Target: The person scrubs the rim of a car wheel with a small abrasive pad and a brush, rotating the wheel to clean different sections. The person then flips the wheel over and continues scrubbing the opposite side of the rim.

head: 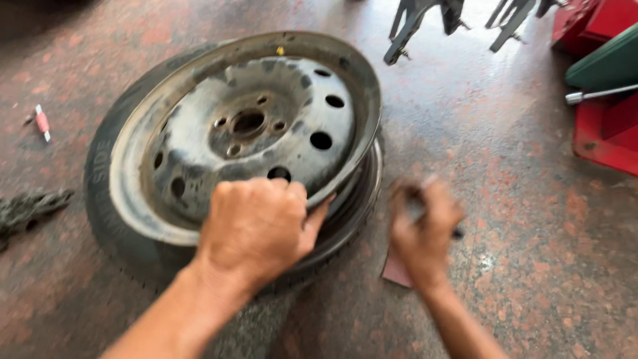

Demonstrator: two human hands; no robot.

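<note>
Speckled reddish stone floor [531, 219]. Small red-handled tool [42, 123] near left edge; dark rag [30, 209] below it. Red machine base [605, 126], green part [608, 66], metal rod [598, 94] at right edge; dark metal clamps [419, 23] at top edge.

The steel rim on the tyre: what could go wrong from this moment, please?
1. The left hand grips the steel rim at its edge, where it sits tilted in the tyre; if the rim drops, fingers could be pinched.
2. The right hand is blurred, holding a dark tool I cannot identify; it might slip towards the left hand.
3. A small red tool on the floor could cause a trip.
</note>
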